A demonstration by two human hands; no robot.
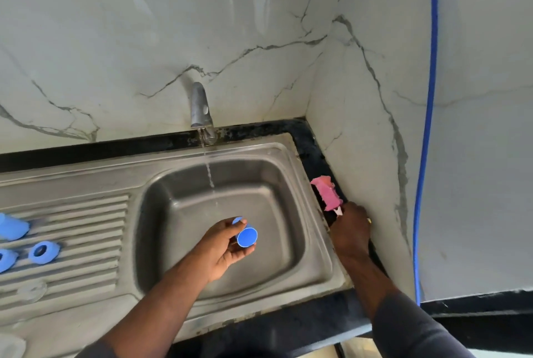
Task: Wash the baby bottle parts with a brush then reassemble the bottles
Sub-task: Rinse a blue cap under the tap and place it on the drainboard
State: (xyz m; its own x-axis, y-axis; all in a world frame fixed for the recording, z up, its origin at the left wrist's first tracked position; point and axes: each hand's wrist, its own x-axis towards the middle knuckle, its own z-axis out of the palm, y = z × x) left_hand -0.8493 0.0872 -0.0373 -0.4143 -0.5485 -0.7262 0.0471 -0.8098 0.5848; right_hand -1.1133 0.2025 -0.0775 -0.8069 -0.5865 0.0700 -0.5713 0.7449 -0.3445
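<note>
A blue bottle cap (pixel 246 236) is held over the basin of the steel sink (pixel 314 245), below and slightly right of the thin stream of water (pixel 210 173) falling from the tap (pixel 200 106). Its open round mouth faces the camera. The left hand (pixel 222 248) grips it, with the fingers curled over the top and the thumb underneath.

The right hand (pixel 350 230) lies on the sink's right rim, back upward, its fingertips at the near end of a pink brush (pixel 327 193). The brush lies on the black tabletop (pixel 288 326) strip, close against the marble wall (pixel 360 98). A small white part shows at the fingers. Whether the hand actually grasps the brush cannot be told.

On the ribbed drainboard (pixel 86 227) to the left lie more blue bottle parts: a screw ring (pixel 43 252) with a round hole, a second blue ring (pixel 5 259) at the frame edge, and a larger blue piece (pixel 11 226) above them. Nearer, a clear part (pixel 31 290) is too blurred to name.

A blue hose (pixel 429 126) hangs down the right wall.
</note>
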